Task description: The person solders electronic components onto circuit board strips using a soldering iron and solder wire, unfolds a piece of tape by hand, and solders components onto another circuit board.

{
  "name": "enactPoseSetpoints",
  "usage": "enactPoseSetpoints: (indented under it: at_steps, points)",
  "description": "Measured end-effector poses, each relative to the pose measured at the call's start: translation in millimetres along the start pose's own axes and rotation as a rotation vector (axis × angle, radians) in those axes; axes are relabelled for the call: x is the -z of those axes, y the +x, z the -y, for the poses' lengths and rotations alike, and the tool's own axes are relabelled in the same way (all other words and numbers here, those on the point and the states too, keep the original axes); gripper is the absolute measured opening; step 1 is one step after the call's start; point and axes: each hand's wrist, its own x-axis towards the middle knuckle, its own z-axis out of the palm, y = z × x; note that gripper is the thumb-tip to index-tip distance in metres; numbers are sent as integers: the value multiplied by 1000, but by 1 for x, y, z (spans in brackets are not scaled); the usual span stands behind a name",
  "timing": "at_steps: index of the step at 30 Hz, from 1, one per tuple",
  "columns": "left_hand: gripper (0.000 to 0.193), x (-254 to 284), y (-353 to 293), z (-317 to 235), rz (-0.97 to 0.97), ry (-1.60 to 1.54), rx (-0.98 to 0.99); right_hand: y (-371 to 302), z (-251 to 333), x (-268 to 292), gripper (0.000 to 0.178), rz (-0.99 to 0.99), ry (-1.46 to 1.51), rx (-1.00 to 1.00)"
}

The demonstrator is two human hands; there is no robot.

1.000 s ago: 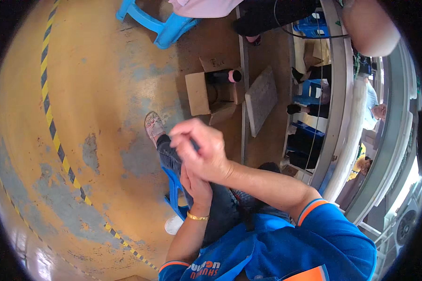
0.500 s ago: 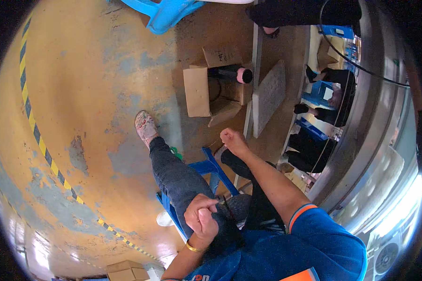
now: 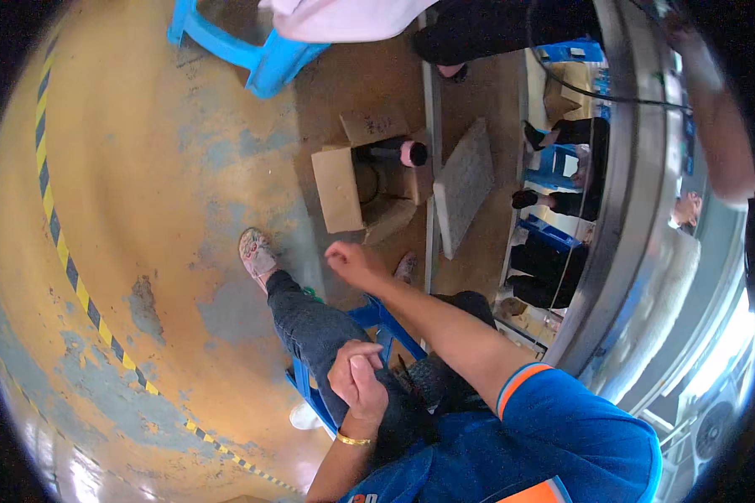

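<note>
1. Far left on my feed, I see yellow-and-black striped tape [image 3: 56,233] on the worn floor.
2. A dark grey denim trouser leg [image 3: 310,323] crosses the lower middle.
3. My left hand [image 3: 358,381] shows over it, fingers curled in, thumb folded close; I can't tell whether it grips anything.
4. My right hand [image 3: 356,264] is blurred, its fingers bent; contents and exact closure I can't tell.
5. Just beyond it sits an open brown cardboard box [image 3: 337,193].
</note>
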Motion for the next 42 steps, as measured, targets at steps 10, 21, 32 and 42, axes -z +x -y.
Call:
enactPoseSetpoints:
  at_steps: [10,21,32,42]
  points:
    - [19,18,-7,0,-113,145,-183,-49,159,31,23,152,-827,453]
    - [25,55,-11,32,-106,199,-402,-197,280,65,15,109,-1203,883]
    - [21,26,-83,-64,-165,347,-506,-240,274,110,19,-2,-995,1175]
    - [25,-9,-103,-205,161,733,-395,-262,313,212,24,172,-669,958]
